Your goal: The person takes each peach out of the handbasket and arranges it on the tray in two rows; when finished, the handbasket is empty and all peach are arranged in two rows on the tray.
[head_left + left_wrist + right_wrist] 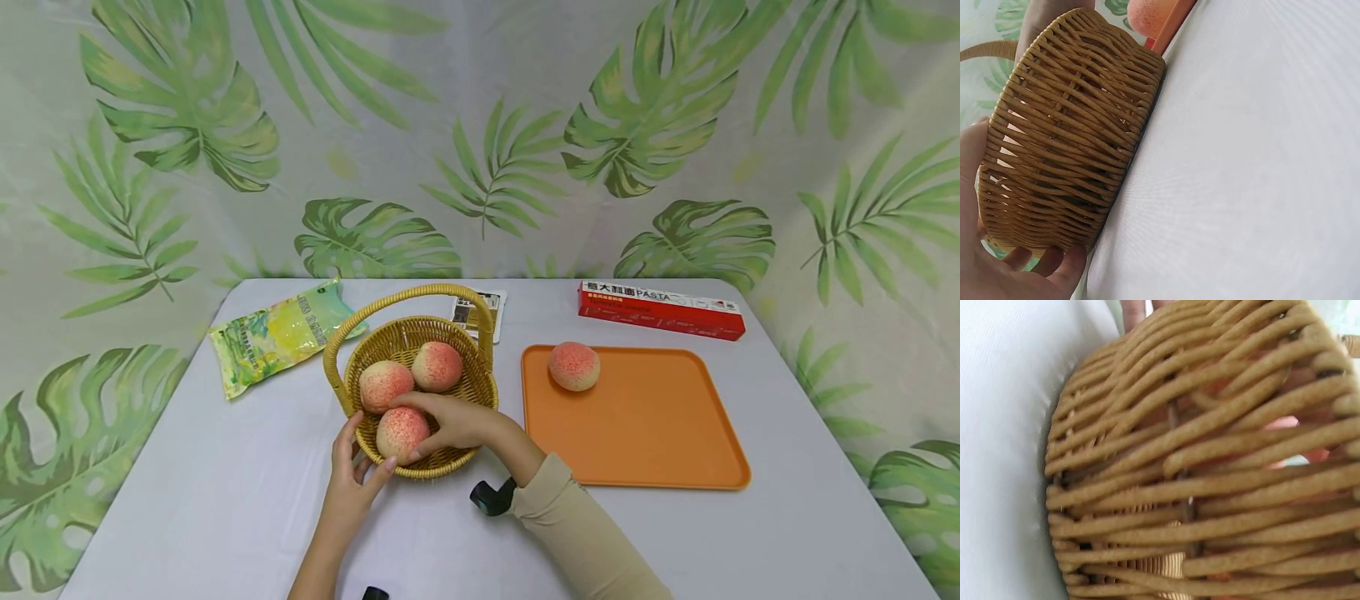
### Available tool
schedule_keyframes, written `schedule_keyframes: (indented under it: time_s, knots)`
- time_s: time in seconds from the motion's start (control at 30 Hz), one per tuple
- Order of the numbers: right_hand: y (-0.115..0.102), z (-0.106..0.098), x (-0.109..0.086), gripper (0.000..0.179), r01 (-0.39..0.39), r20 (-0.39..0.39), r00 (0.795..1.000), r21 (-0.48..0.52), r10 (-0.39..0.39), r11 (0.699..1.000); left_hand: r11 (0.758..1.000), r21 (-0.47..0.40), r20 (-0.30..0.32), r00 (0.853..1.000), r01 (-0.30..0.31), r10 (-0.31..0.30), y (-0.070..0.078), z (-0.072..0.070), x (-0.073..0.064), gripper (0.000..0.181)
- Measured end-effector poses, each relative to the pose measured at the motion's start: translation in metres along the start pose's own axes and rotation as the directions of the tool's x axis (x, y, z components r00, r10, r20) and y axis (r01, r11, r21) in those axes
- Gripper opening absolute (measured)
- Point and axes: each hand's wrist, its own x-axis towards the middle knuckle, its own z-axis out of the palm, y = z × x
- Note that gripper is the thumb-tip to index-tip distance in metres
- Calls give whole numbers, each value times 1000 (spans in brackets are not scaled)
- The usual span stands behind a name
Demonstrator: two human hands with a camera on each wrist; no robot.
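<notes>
A woven wicker basket (420, 473) with an arched handle stands on the table, holding three pink-and-cream peaches. My right hand (457, 421) reaches into it and holds the front peach (402, 433), thumb on the near side and fingers on the far side. Behind lie the left peach (386, 385) and the rear peach (437, 367). My left hand (358, 475) grips the basket at its front left, thumb near the rim. In the left wrist view its fingertips (1072, 265) touch the woven side. The right wrist view shows mostly basket weave (1210, 487), hiding the right hand.
An orange tray (637, 425) lies right of the basket, with another peach (574, 367) at its back left corner. Behind it is a red pasta box (660, 312). A yellow-green bag (281, 337) lies left; a small flat packet (491, 317) lies behind the basket.
</notes>
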Motion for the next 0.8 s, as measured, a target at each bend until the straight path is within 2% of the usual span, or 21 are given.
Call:
schedule_keyframes:
  time_s: [0.23,0.63,0.8]
  knots:
    - [-1,0,-1,64,27,-36,999,-45,-28,999,1000,6,-2,1000,20,-20,0,0,0,78]
    - [0,-1,-4,62,61,-110,993,80,-52,995,1000,5,-9,1000,21,-21,-2,0,0,78]
    - [-1,-1,-7,65,47,-153,987,68,-36,997,999,15,-12,1000,28,-28,-1,0,0,78]
